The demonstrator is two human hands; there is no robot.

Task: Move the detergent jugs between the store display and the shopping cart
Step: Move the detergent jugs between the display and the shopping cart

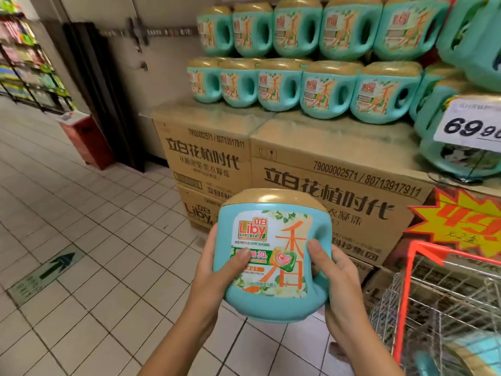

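Gold-lidded teal Liby detergent jug [273,256] held upright before the display jugs [279,85], left of the wire shopping cart [444,302]. The left hand [208,270] and right hand [341,289] clamp its sides, thumbs pressed on the label.

We read "Liby" and 立白 on the label of the detergent jug [273,256] at lower centre, plus a large orange 香 and "30" on its green band. On the upper cartons [339,147], mid-frame: "79000002571 / 80713917911" and 立白花植时代. On the lower carton [198,210]: "Liby", 立白. On the price card [471,126], right edge: "69.9", clipped. The starburst sign [458,223] below it: "49". The floor sticker [48,272], lower left: arrow, text too blurred.
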